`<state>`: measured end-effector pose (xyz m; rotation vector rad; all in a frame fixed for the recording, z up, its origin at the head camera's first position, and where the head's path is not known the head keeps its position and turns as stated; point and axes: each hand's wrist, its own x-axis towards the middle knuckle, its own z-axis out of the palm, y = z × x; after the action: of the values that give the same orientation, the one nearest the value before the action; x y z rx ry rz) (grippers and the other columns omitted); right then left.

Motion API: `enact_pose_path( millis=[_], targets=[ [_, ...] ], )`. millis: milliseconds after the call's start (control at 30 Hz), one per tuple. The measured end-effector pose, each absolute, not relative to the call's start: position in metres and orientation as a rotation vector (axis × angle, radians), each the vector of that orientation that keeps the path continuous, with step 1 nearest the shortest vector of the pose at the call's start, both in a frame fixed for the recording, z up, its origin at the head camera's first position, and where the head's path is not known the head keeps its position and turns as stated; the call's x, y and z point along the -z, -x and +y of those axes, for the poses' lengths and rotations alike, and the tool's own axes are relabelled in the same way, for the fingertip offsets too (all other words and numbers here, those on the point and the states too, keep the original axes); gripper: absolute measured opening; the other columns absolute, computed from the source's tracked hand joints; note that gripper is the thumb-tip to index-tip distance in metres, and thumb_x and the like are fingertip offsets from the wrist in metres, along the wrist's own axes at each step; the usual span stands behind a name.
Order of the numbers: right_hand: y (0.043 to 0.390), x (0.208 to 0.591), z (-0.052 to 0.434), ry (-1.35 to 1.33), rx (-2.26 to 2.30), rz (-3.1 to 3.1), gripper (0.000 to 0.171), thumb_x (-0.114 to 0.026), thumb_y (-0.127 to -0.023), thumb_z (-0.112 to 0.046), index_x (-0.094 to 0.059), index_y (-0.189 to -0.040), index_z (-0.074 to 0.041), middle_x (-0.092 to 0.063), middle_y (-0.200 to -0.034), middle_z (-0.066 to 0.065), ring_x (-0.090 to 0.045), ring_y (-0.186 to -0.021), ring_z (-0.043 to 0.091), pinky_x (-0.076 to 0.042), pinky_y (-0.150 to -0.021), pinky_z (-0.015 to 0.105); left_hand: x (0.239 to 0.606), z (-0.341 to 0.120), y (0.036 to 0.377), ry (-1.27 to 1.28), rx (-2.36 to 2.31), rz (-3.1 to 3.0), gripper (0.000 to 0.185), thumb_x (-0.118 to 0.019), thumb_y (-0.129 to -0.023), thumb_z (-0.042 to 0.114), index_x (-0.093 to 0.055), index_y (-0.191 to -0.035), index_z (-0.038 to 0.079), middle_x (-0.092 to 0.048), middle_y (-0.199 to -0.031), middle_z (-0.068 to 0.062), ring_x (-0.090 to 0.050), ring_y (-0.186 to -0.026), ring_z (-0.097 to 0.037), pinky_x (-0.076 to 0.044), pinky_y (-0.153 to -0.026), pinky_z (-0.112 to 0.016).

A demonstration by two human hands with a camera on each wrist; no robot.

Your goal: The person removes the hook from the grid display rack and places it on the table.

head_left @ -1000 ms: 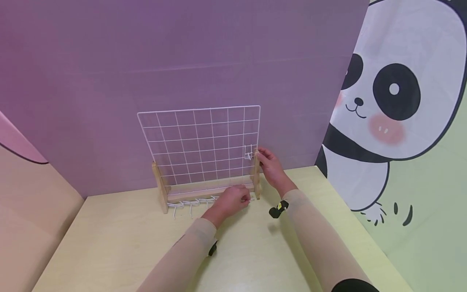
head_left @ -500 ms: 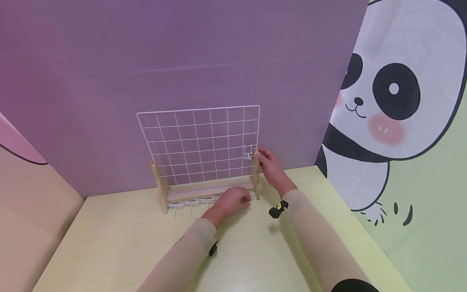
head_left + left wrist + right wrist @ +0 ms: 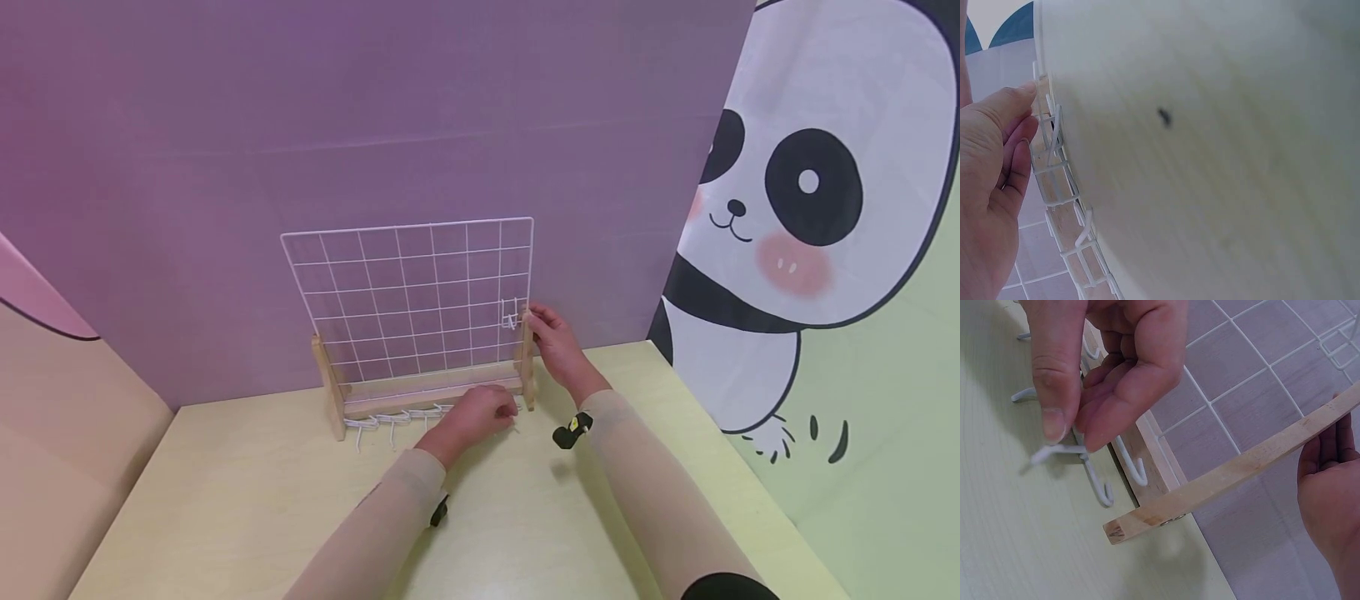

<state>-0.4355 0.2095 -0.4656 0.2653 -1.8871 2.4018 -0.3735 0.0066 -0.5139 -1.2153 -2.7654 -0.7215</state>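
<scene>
A white wire grid [image 3: 408, 226] stands upright in a wooden stand [image 3: 327, 387] at the back of the table. My left hand [image 3: 480, 412] is low in front of the stand's base. Its thumb and fingers pinch a white wire hook [image 3: 1063, 450], seen best in the right wrist view. At the stand's right side, my right hand [image 3: 558, 350] grips the upper end of the wooden upright [image 3: 1254, 456]. One white hook [image 3: 511, 320] hangs on the grid beside that upright. Several more white wire hooks [image 3: 1054, 167] lie in a row along the base, partly hidden by my left hand.
The pale wooden table [image 3: 247, 500] extends in front of and beside the stand. Behind the grid rises a purple backdrop [image 3: 420, 100]. A panda picture [image 3: 817, 100] covers the wall at the right.
</scene>
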Motion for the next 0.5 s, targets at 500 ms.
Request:
enact_pose_path(
  millis=[500],
  targets=[
    [0.4349, 0.4652, 0.2087, -0.288, -2.407, -1.861, 0.016, -0.062, -0.114, -0.011, -0.068, -0.128, -0.008, -0.070, -0.112, -0.005, -0.061, -0.114, 0.022, -0.051, -0.097, 0.027, 0.5132, 0.0000, 0.3741, 1.190, 0.775, -2.730, 0.006, -0.083, -0.099, 0.006, -0.082, -0.105, 0.007, -0.074, -0.099, -0.001, -0.072, -0.096, -0.019, -0.062, -0.093, -0.034]
  ],
)
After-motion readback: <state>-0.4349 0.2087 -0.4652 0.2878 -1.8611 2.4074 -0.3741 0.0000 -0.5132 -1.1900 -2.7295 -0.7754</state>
